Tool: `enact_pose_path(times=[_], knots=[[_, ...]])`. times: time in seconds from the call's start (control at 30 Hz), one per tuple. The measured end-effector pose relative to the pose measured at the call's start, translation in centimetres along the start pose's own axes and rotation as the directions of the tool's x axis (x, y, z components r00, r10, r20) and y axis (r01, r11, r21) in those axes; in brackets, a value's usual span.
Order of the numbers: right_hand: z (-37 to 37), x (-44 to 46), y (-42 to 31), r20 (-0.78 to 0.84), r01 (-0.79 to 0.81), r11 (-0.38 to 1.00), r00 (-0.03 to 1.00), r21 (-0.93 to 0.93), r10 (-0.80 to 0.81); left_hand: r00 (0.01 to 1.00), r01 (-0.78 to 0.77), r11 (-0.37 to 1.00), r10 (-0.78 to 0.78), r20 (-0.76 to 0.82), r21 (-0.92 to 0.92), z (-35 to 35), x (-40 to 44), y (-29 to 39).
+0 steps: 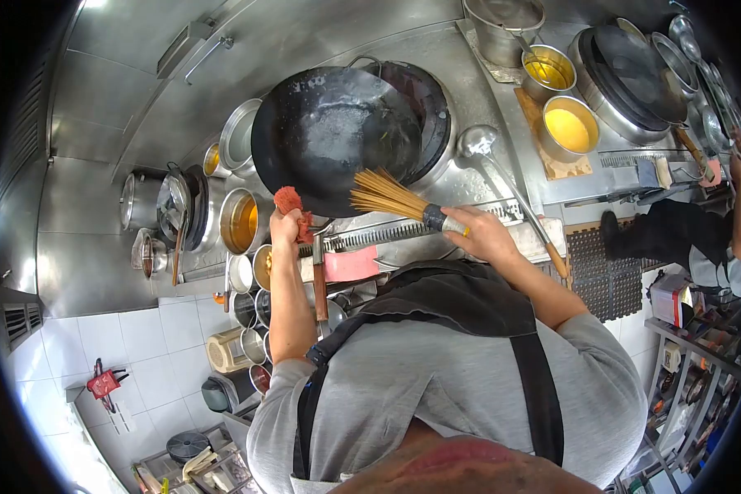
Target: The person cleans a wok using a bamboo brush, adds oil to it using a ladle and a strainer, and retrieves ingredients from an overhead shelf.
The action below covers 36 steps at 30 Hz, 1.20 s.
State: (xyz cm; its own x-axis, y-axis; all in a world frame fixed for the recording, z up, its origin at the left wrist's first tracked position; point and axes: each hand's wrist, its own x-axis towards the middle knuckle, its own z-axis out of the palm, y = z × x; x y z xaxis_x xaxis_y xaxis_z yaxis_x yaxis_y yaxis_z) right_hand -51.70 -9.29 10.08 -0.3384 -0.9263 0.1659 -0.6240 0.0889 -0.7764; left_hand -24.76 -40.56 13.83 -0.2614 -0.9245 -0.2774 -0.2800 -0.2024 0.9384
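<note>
A large dark wok (329, 136) is tilted on the stove, its inside wet and shiny. At its near left edge my left hand (286, 226) is closed around a bunched red cloth (290, 200); whether it also grips the wok's handle is hidden. My right hand (484, 236) is wrapped around the taped handle of a bamboo wok brush (391, 198). The bristles point left and lie over the wok's near right rim. Right of the wok, a long-handled ladle (479, 144) rests on the steel stove top, bowl away from me.
Pots of yellow liquid (568, 129) stand on a board at the right. A pot of orange oil (240, 221) and several small containers line the left. A second wok (638, 74) is at the far right, where another person (683, 235) stands. A pink cloth (350, 264) lies at the stove's front edge.
</note>
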Motion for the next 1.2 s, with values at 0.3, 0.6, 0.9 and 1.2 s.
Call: enact_pose_path(times=[0.3, 0.6, 0.9, 1.2], knots=[[1.7, 3.4, 0.2, 0.028, 0.089, 0.996, 0.996, 0.026, -0.09, 0.965, -0.216, 0.867, 0.259, -0.035, 0.449, -0.6, 0.2, 0.2], [1.4, 6.1, -0.3, 0.059, -0.079, 0.987, 0.996, 0.14, 0.071, 0.796, -0.446, 0.446, 0.594, 0.116, 0.776, 1.8, -3.3, 2.6], [1.8, 6.2, -0.4, 0.062, -0.283, 0.942, 0.959, 0.18, 0.276, 0.743, -0.516, 0.54, 0.669, 0.033, 0.665, 3.2, -7.5, -3.3], [1.6, 7.5, -2.5, 0.187, -0.313, 0.949, 0.936, 0.045, 0.299, 0.773, -0.45, 0.661, 0.625, -0.108, 0.601, 2.6, -4.6, -1.2]])
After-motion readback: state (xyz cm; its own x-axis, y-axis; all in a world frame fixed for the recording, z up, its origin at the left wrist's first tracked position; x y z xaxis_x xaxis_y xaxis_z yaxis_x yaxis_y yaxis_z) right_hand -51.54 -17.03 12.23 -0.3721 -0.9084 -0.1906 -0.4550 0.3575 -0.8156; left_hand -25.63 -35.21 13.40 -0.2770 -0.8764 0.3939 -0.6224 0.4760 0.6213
